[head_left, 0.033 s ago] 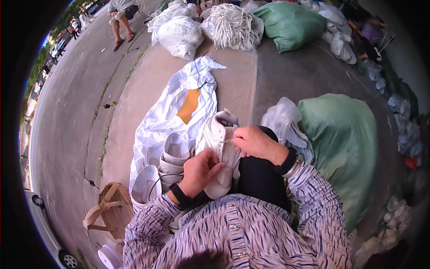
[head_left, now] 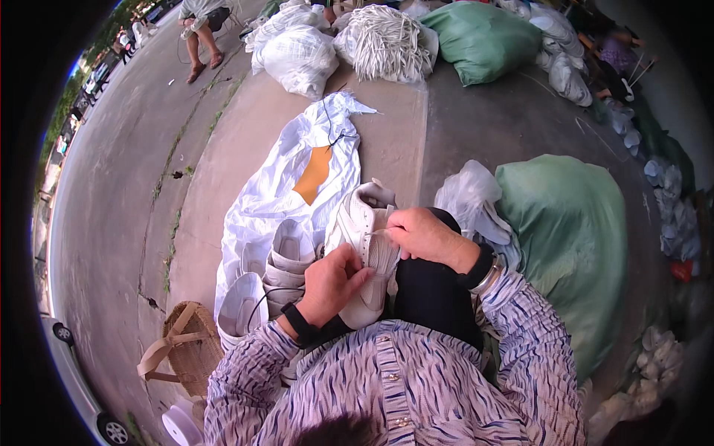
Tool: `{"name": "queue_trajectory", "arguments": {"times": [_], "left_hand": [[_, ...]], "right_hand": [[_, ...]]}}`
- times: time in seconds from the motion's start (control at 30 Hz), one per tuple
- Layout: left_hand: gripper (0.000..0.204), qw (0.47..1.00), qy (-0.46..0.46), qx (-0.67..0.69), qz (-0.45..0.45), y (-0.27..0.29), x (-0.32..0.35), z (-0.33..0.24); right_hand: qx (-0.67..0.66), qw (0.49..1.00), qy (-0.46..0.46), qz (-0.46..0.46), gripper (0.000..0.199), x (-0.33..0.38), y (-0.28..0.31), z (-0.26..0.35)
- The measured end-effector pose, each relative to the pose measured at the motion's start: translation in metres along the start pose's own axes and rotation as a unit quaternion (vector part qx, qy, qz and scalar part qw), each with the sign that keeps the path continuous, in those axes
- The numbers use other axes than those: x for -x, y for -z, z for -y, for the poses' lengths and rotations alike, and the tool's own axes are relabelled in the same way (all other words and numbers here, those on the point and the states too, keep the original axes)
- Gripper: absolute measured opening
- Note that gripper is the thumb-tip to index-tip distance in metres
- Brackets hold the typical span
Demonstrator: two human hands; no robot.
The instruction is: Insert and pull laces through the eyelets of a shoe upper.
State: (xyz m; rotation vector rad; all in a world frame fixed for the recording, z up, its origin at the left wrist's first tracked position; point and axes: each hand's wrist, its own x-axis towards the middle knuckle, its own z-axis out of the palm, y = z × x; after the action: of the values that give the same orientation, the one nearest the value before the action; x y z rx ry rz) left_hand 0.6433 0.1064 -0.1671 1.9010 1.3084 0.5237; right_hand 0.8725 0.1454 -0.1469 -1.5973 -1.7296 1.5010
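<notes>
the white shoe [head_left: 381, 256] lies at the lap, toe toward the body, opening pointing away. the right hand [head_left: 424, 236] pinches a pale lace [head_left: 378, 233] beside the eyelets; the left hand [head_left: 331, 286] curls at the shoe's left edge, and whether it pinches anything i cannot tell. stacked shoes [head_left: 286, 271] crowd the left hand's outer side, while a green sack [head_left: 569, 253] bulges beyond the right forearm. ahead, a crumpled white sheet [head_left: 279, 163] covers grey paving [head_left: 190, 178], which stretches leftward; filled bags [head_left: 297, 59] line its far side.

Outdr wk area; concrete gnd [head_left: 387, 134], car [head_left: 78, 383], bags [head_left: 573, 245]
</notes>
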Motion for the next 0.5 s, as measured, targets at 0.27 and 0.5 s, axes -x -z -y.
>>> {"name": "queue_trajectory", "arguments": {"times": [0.27,0.5], "left_hand": [[0.033,0.999,0.025,-0.017,0.021,0.002,-0.015,0.002],[0.034,0.999,0.035,0.016,0.017,-0.002,-0.021,0.004]], "right_hand": [[0.011,0.986,0.067,-0.15,0.015,0.049,-0.038,-0.016],[0.032,0.981,0.089,-0.17,0.01,0.061,-0.058,-0.025]]}}
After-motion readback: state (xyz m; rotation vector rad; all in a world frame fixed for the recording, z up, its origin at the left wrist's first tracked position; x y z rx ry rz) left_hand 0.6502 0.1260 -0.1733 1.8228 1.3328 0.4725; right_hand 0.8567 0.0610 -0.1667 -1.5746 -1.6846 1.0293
